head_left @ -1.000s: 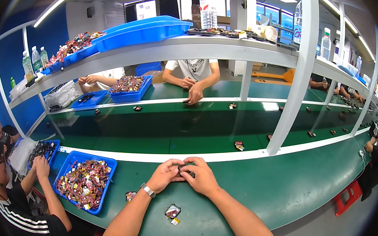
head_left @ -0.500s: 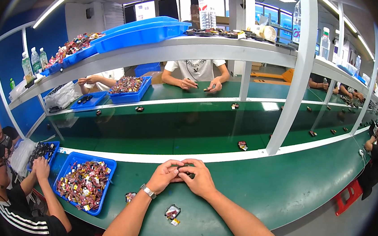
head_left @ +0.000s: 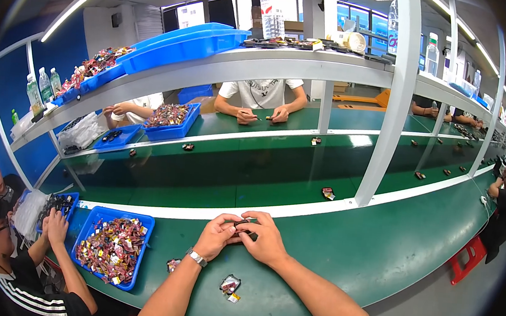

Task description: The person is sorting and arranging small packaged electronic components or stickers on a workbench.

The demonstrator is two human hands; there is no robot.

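Note:
Both my hands meet over the green worktop. Between their fingertips is a small dark part, mostly covered by the fingers. My left hand, with a metal-band watch at its wrist, is closed on the part's left side. My right hand pinches it from the right. Nearer to me lies a small electronic piece with a silvery pouch and a yellow tab. A similar reddish piece is partly hidden behind my left forearm.
Left of my hands stands a blue tray heaped with small red, yellow and white parts. A dark green belt carrying scattered pieces runs beyond a white rail. A white post supports the overhead shelf. Co-workers sit at left and opposite.
My hands stay together on the dark part, with only slight finger movement. The view has shifted a little. Pieces on the belt have crept slightly right.

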